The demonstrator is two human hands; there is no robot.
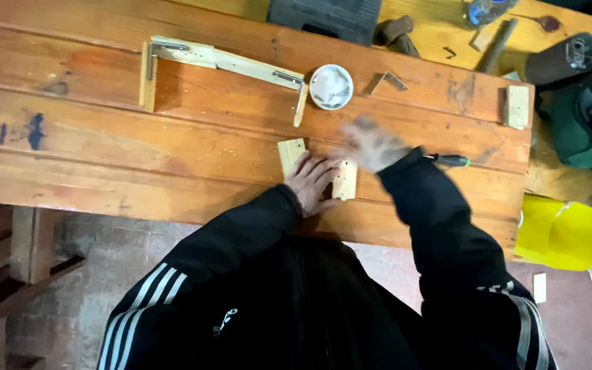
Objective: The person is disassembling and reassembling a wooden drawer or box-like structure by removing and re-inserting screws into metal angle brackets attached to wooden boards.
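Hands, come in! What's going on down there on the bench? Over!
Left hand flat on small wood blocks, pressing them to the workbench. Right hand blurred above them, grip unclear. White dish and wooden frame lie beyond, apart.

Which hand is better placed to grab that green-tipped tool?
Probably the right hand: it's free, blurred above the bench, and nearer the tool lying just beside that sleeve. The left hand is pressed flat on the wood block.

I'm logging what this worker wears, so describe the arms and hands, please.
Both arms wear black long jacket sleeves; the left sleeve and right sleeve each carry white stripes near the shoulder. The left hand and the motion-blurred right hand are bare, without gloves.
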